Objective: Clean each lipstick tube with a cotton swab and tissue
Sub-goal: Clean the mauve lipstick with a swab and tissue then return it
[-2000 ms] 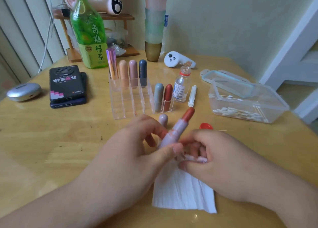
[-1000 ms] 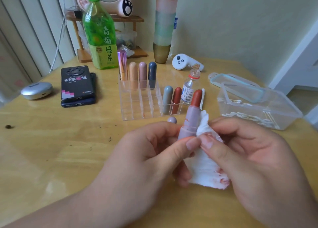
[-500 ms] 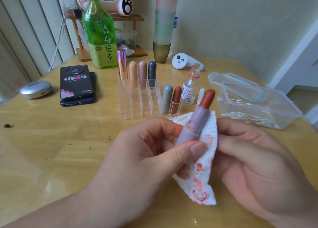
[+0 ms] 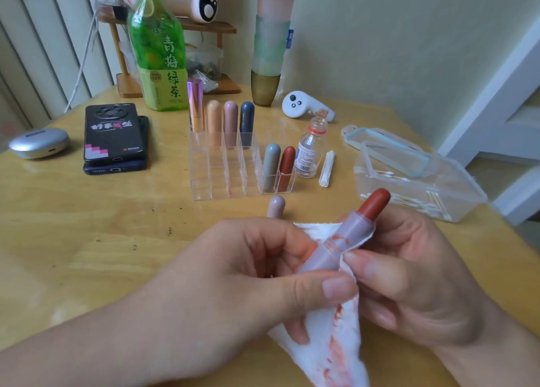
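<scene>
With left hand (image 4: pixel 233 284) pinched the open lipstick tube (image 4: pixel 352 233) by its lilac base, tilted above the counter (image 4: pixel 87 240); with right hand (image 4: pixel 423 278) clasped the tissue (image 4: pixel 330 354) against the barrel, thumb on top. Had raised that tissue from the counter moments earlier and closed it round the tube, now red-streaked. Judged wiping well begun, with a smear left at the collar.

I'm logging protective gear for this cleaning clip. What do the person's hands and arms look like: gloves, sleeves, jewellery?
The left hand and right hand are bare: no gloves, no rings. Nails look unpainted. Both forearms are bare as far as the frame shows, with no sleeves, watch or bracelet in view.
</scene>
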A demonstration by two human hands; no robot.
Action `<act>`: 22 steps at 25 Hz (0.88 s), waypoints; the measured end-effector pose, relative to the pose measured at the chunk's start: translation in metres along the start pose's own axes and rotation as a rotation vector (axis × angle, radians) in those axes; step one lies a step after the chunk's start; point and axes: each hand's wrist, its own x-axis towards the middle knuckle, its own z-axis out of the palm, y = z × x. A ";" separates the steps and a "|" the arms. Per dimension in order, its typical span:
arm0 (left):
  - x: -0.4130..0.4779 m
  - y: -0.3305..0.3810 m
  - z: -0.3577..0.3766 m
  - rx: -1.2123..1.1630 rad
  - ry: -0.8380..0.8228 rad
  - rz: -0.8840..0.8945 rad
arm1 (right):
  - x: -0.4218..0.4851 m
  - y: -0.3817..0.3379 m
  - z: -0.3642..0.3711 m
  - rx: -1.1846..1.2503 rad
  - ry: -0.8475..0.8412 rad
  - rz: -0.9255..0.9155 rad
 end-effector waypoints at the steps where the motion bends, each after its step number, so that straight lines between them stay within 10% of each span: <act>1: 0.001 0.001 -0.001 -0.069 -0.078 -0.032 | -0.001 -0.001 0.000 -0.001 -0.007 -0.007; 7: 0.004 -0.003 -0.002 -0.277 -0.150 -0.099 | -0.002 -0.008 0.002 -0.088 -0.005 -0.037; 15: -0.006 -0.005 0.010 0.102 0.314 0.071 | -0.001 -0.006 0.011 -0.154 0.116 -0.064; 22: 0.003 0.000 -0.002 -0.263 -0.051 -0.051 | 0.003 -0.007 -0.001 0.004 -0.013 0.011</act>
